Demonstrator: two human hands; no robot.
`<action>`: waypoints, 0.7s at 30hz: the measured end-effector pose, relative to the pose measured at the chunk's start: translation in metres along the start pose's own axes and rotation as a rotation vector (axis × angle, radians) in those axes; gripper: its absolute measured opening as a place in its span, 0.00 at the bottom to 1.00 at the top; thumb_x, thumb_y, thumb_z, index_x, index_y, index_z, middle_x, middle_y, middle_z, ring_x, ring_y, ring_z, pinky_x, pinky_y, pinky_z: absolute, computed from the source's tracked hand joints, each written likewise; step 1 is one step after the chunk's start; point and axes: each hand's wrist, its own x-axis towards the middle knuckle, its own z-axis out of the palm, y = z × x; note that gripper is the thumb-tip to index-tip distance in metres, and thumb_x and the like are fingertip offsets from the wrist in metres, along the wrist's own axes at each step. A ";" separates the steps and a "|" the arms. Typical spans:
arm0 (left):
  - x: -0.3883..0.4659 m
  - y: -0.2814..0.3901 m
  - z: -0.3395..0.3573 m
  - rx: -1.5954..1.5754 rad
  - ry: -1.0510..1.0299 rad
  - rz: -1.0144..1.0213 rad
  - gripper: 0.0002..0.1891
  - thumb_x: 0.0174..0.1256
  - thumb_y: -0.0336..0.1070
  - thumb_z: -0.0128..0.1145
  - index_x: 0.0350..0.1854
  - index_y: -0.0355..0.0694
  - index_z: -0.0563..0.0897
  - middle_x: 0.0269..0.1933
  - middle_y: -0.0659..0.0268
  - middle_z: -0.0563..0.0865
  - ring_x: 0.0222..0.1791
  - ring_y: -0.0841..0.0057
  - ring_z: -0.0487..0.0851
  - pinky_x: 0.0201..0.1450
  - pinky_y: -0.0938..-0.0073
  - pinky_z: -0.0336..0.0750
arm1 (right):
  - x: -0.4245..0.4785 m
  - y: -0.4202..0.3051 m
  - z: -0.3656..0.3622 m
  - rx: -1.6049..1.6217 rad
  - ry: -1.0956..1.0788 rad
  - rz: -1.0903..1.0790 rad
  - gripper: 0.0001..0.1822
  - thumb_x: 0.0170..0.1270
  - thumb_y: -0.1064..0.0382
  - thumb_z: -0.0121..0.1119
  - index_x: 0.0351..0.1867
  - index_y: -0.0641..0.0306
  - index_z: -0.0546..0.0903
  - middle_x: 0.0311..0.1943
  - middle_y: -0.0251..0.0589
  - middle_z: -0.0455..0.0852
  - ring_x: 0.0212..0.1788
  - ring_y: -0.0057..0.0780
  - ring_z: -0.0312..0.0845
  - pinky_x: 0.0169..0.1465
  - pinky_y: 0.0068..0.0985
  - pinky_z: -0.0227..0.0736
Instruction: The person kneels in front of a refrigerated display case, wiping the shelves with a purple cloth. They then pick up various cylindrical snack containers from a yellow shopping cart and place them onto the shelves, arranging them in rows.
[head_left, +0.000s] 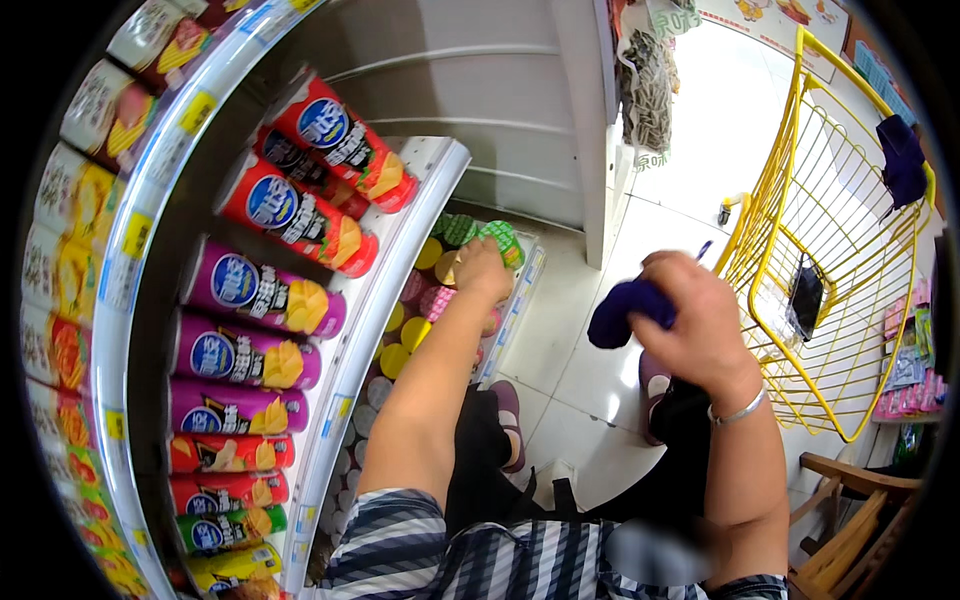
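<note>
My left hand (484, 271) reaches down to the low shelf, its fingers against a container with a green patterned top (501, 238). Whether the fingers grip it is hidden by the back of the hand. Pink patterned containers (437, 303) and yellow lids (395, 360) lie under and beside my left forearm. A bunched dark purple cloth (626, 311) is held in my right hand (694, 322), out over the tiled floor. That hand is slightly blurred.
Red chip canisters (274, 202) and purple ones (262, 289) line the shelf above. A yellow wire shopping cart (832, 187) stands at the right, another dark cloth (902, 161) over its rim. Below it is a wooden stool (855, 517). A white panel (480, 112) closes the shelf's far end.
</note>
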 end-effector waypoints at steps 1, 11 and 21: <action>0.011 0.001 0.001 0.006 0.006 -0.047 0.34 0.49 0.48 0.61 0.59 0.40 0.67 0.61 0.54 0.68 0.62 0.58 0.65 0.61 0.60 0.64 | -0.001 0.000 0.002 -0.072 -0.133 -0.013 0.11 0.41 0.63 0.61 0.28 0.64 0.76 0.29 0.44 0.78 0.30 0.45 0.76 0.33 0.35 0.73; 0.076 0.007 0.067 0.393 -0.008 -0.151 0.46 0.50 0.56 0.61 0.69 0.43 0.54 0.65 0.51 0.62 0.68 0.58 0.56 0.65 0.51 0.54 | -0.014 0.001 0.041 0.021 -0.672 -0.167 0.10 0.44 0.62 0.59 0.27 0.65 0.76 0.28 0.44 0.76 0.31 0.41 0.76 0.35 0.33 0.73; 0.010 0.025 0.003 -1.512 0.127 0.120 0.33 0.47 0.21 0.63 0.58 0.37 0.65 0.56 0.56 0.72 0.48 0.64 0.78 0.50 0.65 0.75 | -0.013 -0.001 0.046 -0.001 -0.869 -0.111 0.11 0.43 0.69 0.55 0.31 0.67 0.80 0.34 0.47 0.79 0.39 0.43 0.78 0.41 0.33 0.74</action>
